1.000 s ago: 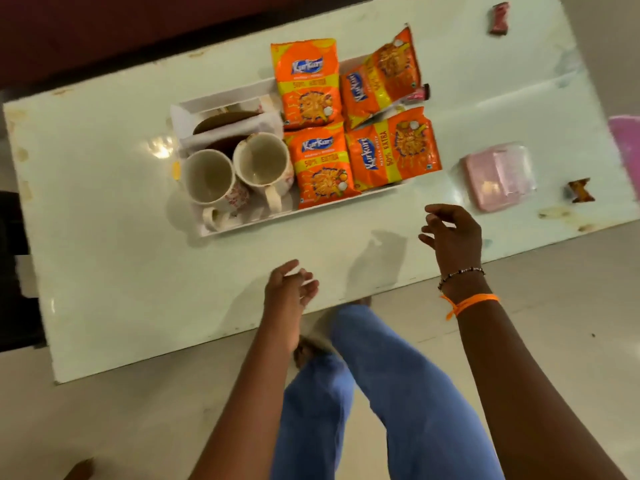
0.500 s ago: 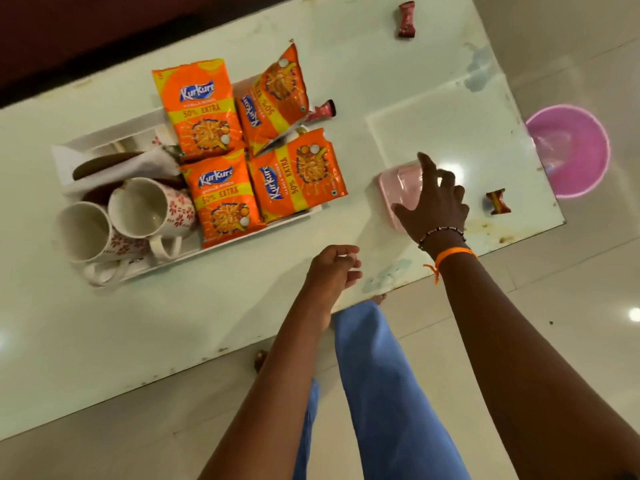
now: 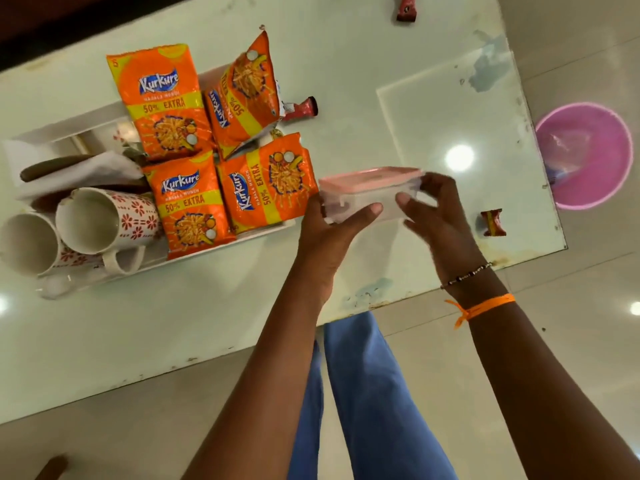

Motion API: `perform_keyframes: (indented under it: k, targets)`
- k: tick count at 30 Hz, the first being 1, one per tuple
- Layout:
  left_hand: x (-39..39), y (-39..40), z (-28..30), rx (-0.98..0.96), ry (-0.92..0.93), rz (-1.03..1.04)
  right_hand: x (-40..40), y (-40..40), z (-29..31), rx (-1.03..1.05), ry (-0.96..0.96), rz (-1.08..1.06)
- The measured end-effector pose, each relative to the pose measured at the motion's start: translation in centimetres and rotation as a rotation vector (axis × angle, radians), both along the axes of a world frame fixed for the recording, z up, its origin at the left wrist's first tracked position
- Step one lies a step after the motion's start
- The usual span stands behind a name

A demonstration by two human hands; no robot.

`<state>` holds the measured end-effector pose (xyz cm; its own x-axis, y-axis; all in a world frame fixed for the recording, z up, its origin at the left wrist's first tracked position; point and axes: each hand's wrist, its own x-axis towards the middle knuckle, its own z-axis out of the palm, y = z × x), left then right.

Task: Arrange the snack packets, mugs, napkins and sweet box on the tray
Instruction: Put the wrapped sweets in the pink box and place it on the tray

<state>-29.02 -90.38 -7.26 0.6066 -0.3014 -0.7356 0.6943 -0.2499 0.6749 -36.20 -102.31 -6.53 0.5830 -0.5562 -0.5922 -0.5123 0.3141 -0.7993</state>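
Two hands hold the sweet box up above the table, just off the tray's right end. The left hand grasps the box at its left end, thumb along the near wall; the right hand grasps its right end with fingers curled round the corner. The box is clear with a pink lid, held roughly level, its left edge almost touching the nearest packet.

Four orange snack packets fill the right half of the tray in two rows; the far-right one is tilted, leaning over the tray's far rim. On the tray's left half lie two mugs on their sides, mouths facing the camera and handles toward the near rim. A white napkin lies just behind the mugs, with a brown piece on it that I cannot identify.

Beyond the tray's right far corner lies a small red wrapper, touching the tilted packet. Another red wrapper sits well beyond the tray at the table's far edge, and a third sweet lies well right of the tray, near the right hand. On the floor past the table's right end stands a pink basin.
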Motion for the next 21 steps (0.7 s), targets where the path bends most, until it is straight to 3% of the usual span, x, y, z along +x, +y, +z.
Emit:
perform_keyframes:
  k: [2,4,7,13,17,21]
  targets:
    - [0.5,0.1,0.0,0.117,-0.120,-0.062,0.4,-0.5,0.4,-0.315,-0.034,0.081]
    - [1.0,0.0,0.3,0.170,-0.187,-0.135,1.0,-0.8,0.9,-0.474,-0.099,0.240]
    - [1.5,0.0,0.7,0.207,-0.261,-0.202,2.2,-0.4,1.2,-0.470,-0.157,0.337]
    - [2.3,1.2,1.7,0.223,-0.300,-0.324,3.7,-0.2,0.5,-0.533,-0.121,0.175]
    - [1.6,2.4,1.9,0.127,-0.227,-0.361,4.4,-1.3,-1.3,-0.591,0.029,0.140]
    - [1.2,4.2,2.1,0.096,-0.189,-0.298,5.1,-2.3,-3.8,-0.509,0.190,0.168]
